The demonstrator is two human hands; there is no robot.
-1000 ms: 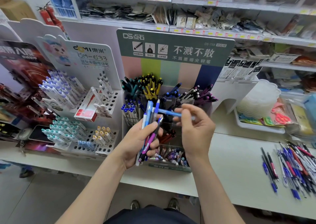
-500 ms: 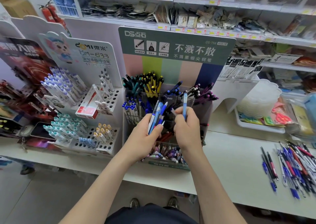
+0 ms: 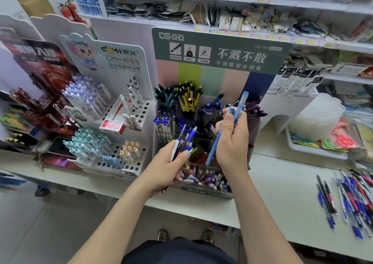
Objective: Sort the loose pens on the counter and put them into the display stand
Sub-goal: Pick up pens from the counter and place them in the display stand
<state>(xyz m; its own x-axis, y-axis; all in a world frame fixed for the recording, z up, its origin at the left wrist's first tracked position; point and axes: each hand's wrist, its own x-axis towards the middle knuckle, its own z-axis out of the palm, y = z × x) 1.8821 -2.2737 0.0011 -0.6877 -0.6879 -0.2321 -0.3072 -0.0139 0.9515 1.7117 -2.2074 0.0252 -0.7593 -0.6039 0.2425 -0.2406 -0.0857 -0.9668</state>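
Note:
My left hand (image 3: 166, 165) grips a bundle of several pens (image 3: 184, 141), blue, black and white, in front of the tiered display stand (image 3: 220, 49) with the green header. My right hand (image 3: 232, 140) holds a single light-blue pen (image 3: 239, 110) tilted upright, its top near the stand's dark-pen compartments. The stand's clear compartments hold green, yellow, blue, black and purple pens. A pile of loose pens (image 3: 351, 199) lies on the white counter (image 3: 282, 193) at the far right.
A white peg stand (image 3: 113, 122) with white, teal and yellow pens stands left of the green one. Further left is a red display (image 3: 40, 86). A white tray (image 3: 314, 150) with a stack of clear lids sits right of the stand. Shelves of goods run behind.
My right hand turned the light-blue pen from level to upright and raised it beside the stand's rear compartments. My left hand with the bundle moved forward towards the stand.

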